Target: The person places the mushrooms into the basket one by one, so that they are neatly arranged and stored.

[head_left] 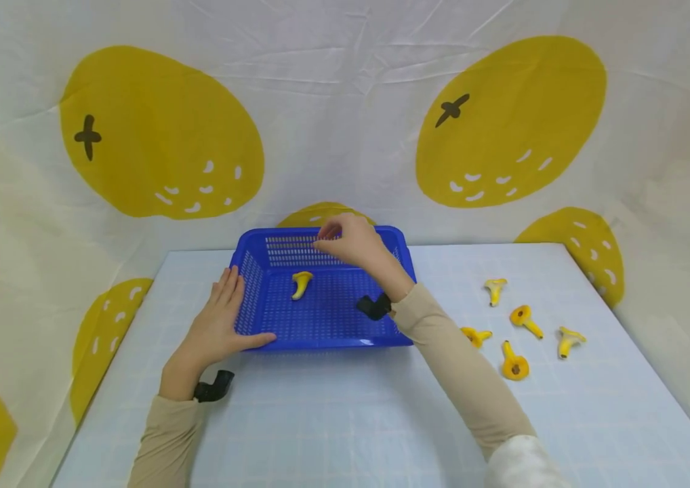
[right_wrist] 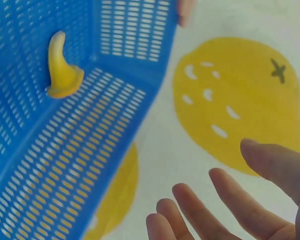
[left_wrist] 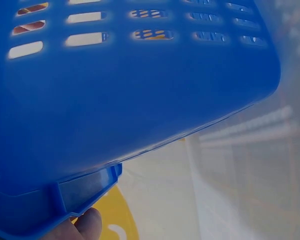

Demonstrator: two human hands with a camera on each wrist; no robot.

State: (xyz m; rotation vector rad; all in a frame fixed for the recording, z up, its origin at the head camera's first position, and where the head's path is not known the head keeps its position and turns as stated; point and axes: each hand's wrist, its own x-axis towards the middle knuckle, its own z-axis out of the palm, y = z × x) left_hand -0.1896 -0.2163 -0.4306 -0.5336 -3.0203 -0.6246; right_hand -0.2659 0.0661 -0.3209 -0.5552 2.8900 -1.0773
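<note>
A blue plastic basket point(head_left: 327, 344) with slotted walls stands at the back of the table, and one yellow chanterelle mushroom point(head_left: 301, 285) lies inside it. My left hand point(head_left: 217, 325) rests against the basket's left front corner, fingers straight along the left rim and thumb over the front rim. Close up, the left wrist view shows the basket's outer wall point(left_wrist: 140, 85) and a fingertip under its rim. Above the basket's back part is my right hand point(head_left: 354, 240). In the right wrist view its fingers point(right_wrist: 195, 202) are spread and loosely bent, with nothing between them.
Several more chanterelles point(head_left: 515, 367) lie scattered on the table to the right of the basket, one point(head_left: 476, 336) close by the right forearm. Behind the table hangs a white cloth point(head_left: 345, 135) printed with yellow fruit. A pale checked cover point(head_left: 320, 427) lies over the tabletop.
</note>
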